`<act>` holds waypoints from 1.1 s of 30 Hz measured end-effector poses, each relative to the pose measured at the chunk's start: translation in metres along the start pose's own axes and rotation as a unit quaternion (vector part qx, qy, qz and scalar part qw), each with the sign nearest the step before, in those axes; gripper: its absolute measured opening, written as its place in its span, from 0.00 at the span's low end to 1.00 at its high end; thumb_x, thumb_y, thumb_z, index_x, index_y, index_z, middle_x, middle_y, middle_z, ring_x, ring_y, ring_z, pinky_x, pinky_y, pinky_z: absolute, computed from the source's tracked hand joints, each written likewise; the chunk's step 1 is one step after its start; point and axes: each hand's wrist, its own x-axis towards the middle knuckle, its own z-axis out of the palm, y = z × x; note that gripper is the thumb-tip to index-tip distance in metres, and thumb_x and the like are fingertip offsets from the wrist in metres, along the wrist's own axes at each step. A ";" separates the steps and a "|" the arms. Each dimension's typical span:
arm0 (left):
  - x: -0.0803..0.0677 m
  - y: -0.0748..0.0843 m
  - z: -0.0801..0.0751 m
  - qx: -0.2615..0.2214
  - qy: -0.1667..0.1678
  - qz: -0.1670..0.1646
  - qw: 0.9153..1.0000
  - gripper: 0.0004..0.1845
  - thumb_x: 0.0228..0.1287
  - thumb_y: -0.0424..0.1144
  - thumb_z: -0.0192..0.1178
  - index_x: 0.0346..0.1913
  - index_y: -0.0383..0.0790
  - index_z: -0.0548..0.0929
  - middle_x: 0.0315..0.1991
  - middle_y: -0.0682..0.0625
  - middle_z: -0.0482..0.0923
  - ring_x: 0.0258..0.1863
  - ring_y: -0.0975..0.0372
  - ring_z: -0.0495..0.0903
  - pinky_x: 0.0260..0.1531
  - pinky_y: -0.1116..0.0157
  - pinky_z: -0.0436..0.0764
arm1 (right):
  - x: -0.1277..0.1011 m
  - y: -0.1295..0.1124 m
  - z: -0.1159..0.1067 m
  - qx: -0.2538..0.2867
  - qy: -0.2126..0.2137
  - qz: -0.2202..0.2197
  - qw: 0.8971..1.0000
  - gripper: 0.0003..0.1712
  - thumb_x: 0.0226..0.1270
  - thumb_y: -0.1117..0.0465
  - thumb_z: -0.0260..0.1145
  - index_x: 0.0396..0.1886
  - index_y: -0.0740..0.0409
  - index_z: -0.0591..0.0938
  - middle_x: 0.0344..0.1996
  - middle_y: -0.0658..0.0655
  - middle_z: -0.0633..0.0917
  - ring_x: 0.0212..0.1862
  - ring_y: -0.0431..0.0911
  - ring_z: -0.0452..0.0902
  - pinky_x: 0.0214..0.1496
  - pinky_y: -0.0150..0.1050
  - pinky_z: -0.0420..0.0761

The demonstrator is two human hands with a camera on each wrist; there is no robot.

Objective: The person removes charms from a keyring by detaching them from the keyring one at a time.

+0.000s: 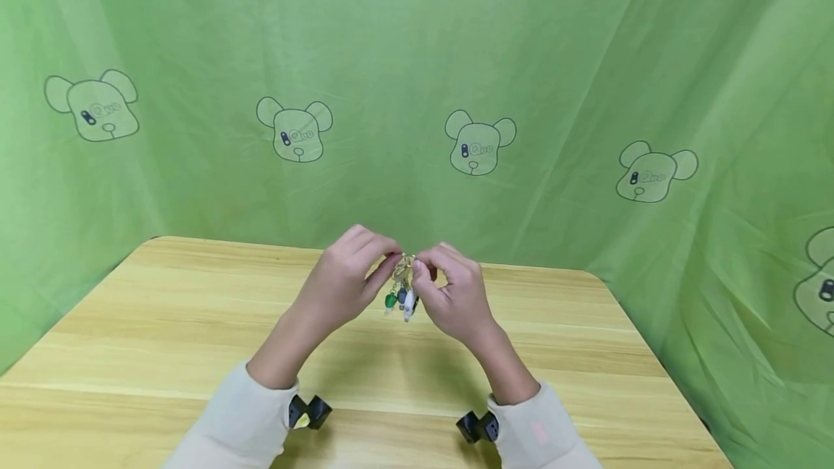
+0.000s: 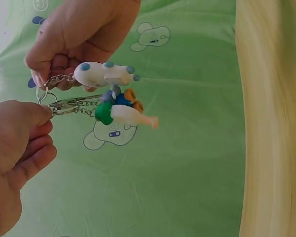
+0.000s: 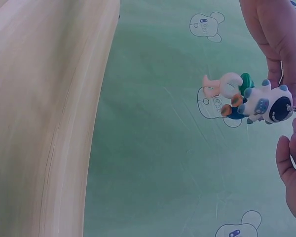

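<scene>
Several small figure keychains hang between my two hands above the table. In the left wrist view, my left hand (image 2: 15, 143) pinches the metal rings (image 2: 64, 105) of a green-topped figure (image 2: 104, 112) with a white body and of a blue figure (image 2: 124, 98) with orange feet. My right hand (image 1: 456, 295) pinches a key ring (image 2: 41, 94) from which a white astronaut figure (image 3: 266, 102) with blue patches dangles on a short chain. The rings of both hands touch or link; which, I cannot tell. Fingertips partly hide the rings.
A light wood-grain table (image 1: 391, 375) lies below the hands. Green cloth (image 1: 391, 35) printed with bear heads surrounds it at the back and sides. Each cuff bears a black wrist camera, the left camera (image 1: 311, 411) and the right camera (image 1: 477, 427).
</scene>
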 end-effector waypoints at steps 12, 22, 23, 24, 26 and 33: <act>-0.002 -0.002 -0.003 0.005 0.003 0.014 1.000 0.01 0.67 0.30 0.68 0.39 0.35 0.87 0.36 0.48 0.87 0.36 0.58 0.82 0.38 0.66 0.84 | 0.000 0.000 0.001 0.008 -0.014 -0.008 1.000 0.08 0.62 0.70 0.60 0.26 0.57 0.81 0.22 0.49 0.80 0.26 0.41 0.73 0.26 0.31 0.73; -0.001 -0.004 -0.005 0.009 0.007 0.026 1.000 0.06 0.59 0.26 0.72 0.38 0.35 0.88 0.35 0.47 0.88 0.37 0.57 0.83 0.38 0.66 0.85 | -0.001 0.000 0.001 0.014 -0.024 -0.004 1.000 0.08 0.62 0.70 0.60 0.26 0.56 0.82 0.22 0.49 0.80 0.26 0.42 0.73 0.27 0.30 0.73; 0.000 -0.004 -0.006 0.009 0.008 0.027 1.000 0.06 0.59 0.25 0.72 0.38 0.35 0.88 0.35 0.47 0.88 0.36 0.57 0.83 0.38 0.66 0.85 | -0.001 0.000 0.001 0.013 -0.024 -0.005 1.000 0.08 0.62 0.70 0.60 0.26 0.56 0.82 0.22 0.48 0.80 0.26 0.42 0.73 0.27 0.30 0.73; 0.000 -0.004 -0.006 0.010 0.008 0.027 1.000 0.06 0.58 0.25 0.72 0.38 0.35 0.88 0.35 0.47 0.88 0.36 0.57 0.83 0.38 0.66 0.85 | -0.001 0.000 0.001 0.013 -0.024 -0.005 1.000 0.08 0.62 0.70 0.60 0.26 0.56 0.82 0.22 0.48 0.80 0.26 0.42 0.73 0.27 0.31 0.73; 0.000 -0.004 -0.007 0.010 0.010 0.030 0.999 0.06 0.58 0.25 0.72 0.38 0.35 0.88 0.35 0.47 0.88 0.36 0.57 0.82 0.37 0.66 0.84 | -0.001 0.000 0.001 0.013 -0.025 -0.004 1.000 0.08 0.62 0.70 0.60 0.26 0.56 0.81 0.22 0.49 0.80 0.26 0.42 0.73 0.27 0.31 0.73; 0.001 -0.003 -0.009 0.012 0.013 0.032 0.999 0.06 0.59 0.25 0.72 0.38 0.34 0.88 0.35 0.47 0.88 0.36 0.57 0.83 0.37 0.66 0.84 | -0.001 -0.001 0.001 0.016 -0.024 -0.008 1.000 0.08 0.62 0.70 0.60 0.26 0.56 0.81 0.22 0.49 0.80 0.26 0.42 0.73 0.27 0.31 0.73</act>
